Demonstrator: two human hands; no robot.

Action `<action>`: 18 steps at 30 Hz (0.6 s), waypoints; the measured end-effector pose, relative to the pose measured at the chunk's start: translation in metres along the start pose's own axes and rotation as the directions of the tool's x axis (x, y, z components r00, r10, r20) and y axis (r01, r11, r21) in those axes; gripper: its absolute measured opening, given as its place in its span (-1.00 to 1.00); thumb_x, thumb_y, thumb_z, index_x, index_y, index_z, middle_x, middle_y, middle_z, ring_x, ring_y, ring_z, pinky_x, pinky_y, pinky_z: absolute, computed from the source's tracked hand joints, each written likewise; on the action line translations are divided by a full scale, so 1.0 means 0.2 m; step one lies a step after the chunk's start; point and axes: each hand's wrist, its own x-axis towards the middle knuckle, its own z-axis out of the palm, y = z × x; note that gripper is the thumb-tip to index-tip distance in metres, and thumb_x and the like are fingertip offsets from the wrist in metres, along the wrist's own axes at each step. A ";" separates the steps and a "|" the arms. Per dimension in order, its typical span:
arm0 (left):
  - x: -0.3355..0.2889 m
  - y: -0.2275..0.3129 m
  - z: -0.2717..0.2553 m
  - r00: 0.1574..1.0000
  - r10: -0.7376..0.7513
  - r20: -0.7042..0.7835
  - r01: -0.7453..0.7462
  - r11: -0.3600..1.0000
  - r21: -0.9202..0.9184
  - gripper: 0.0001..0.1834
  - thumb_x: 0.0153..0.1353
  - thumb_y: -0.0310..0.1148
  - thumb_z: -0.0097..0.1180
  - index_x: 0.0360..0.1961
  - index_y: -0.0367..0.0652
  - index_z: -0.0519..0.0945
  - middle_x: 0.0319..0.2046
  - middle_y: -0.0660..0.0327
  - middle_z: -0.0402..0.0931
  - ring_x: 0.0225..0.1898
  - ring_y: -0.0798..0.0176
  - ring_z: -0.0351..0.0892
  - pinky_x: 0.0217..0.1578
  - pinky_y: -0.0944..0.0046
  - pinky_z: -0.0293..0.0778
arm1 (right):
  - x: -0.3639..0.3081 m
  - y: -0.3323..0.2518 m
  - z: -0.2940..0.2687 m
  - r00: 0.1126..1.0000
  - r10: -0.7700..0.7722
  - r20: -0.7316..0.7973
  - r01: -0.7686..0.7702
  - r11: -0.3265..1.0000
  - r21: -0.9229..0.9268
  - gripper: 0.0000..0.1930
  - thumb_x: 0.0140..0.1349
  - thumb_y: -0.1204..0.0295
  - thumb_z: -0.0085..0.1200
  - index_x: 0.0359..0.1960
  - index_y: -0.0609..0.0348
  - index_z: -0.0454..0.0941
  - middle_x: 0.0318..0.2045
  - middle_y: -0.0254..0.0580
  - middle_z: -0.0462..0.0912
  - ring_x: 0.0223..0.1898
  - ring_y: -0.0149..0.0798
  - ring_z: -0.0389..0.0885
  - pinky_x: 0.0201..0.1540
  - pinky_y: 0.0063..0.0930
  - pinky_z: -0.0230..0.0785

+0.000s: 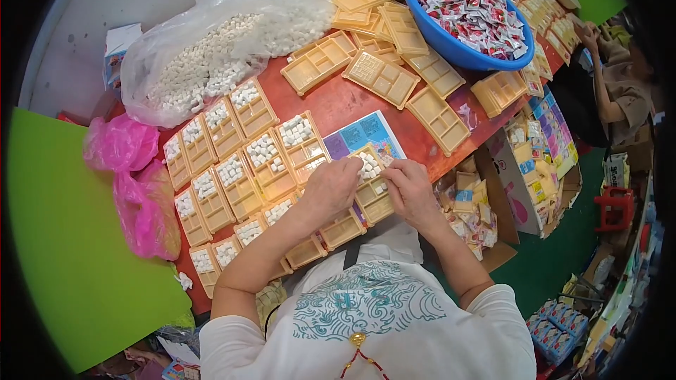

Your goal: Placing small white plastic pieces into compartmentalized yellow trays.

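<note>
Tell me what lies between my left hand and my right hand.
In the head view, a tan compartment tray holding white pieces lies between your left hand and right hand.

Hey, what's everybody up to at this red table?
A person has both hands at one tray: the left hand at its left side, the right hand at its right. White pieces lie in it. More trays, many partly filled with such pieces, sit to the left. Farther back are a clear bag of white pieces and a blue basin heaped with packets.
</note>
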 end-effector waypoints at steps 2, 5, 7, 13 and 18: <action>0.00 0.00 0.01 0.999 0.034 0.013 -0.035 0.998 0.054 -0.87 0.10 -0.49 0.05 -0.30 -0.18 0.46 -0.46 0.10 0.43 -0.41 0.02 0.48 -0.38 0.10 0.39 | -0.01 0.00 -0.01 1.000 -0.005 0.029 0.005 1.000 -0.015 -0.86 0.04 0.56 0.12 -0.32 0.20 0.53 -0.32 -0.17 0.50 -0.19 -0.13 0.48 -0.09 -0.30 0.24; 0.00 0.02 0.01 0.998 0.047 0.033 -0.052 0.985 0.167 -0.91 0.07 -0.51 0.05 -0.36 -0.17 0.45 -0.46 0.11 0.43 -0.46 0.04 0.45 -0.42 0.15 0.35 | 0.00 -0.01 -0.04 0.994 -0.079 0.077 0.085 0.994 -0.069 -0.88 0.04 0.52 0.11 -0.35 0.17 0.53 -0.32 -0.18 0.47 -0.21 -0.15 0.45 -0.10 -0.27 0.19; 0.00 0.03 0.00 0.998 0.054 -0.019 -0.050 0.983 0.177 -0.87 0.05 -0.51 0.06 -0.33 -0.16 0.49 -0.46 0.14 0.42 -0.49 0.07 0.41 -0.44 0.17 0.30 | -0.01 -0.01 -0.04 0.989 -0.082 0.121 0.096 0.988 -0.118 -0.88 0.04 0.51 0.13 -0.36 0.17 0.52 -0.31 -0.19 0.48 -0.20 -0.16 0.46 -0.08 -0.29 0.19; -0.03 0.02 -0.07 0.971 -0.001 -0.238 0.018 0.997 0.072 -0.76 0.02 -0.53 0.11 -0.22 -0.13 0.53 -0.27 0.16 0.49 -0.23 0.12 0.47 -0.21 0.15 0.29 | -0.01 0.01 -0.02 0.986 -0.078 0.150 0.100 0.984 -0.146 -0.89 0.02 0.51 0.14 -0.39 0.18 0.50 -0.31 -0.19 0.48 -0.20 -0.16 0.45 -0.06 -0.29 0.18; -0.12 0.03 -0.07 0.986 -0.003 -0.165 0.027 0.990 0.139 -0.80 0.01 -0.45 0.15 -0.29 -0.11 0.51 -0.13 0.14 0.45 -0.06 0.10 0.42 0.07 -0.08 0.12 | 0.05 0.02 0.00 0.997 -0.071 0.040 0.074 0.996 -0.056 -0.89 0.02 0.53 0.14 -0.39 0.18 0.49 -0.34 -0.19 0.47 -0.21 -0.15 0.45 -0.07 -0.29 0.18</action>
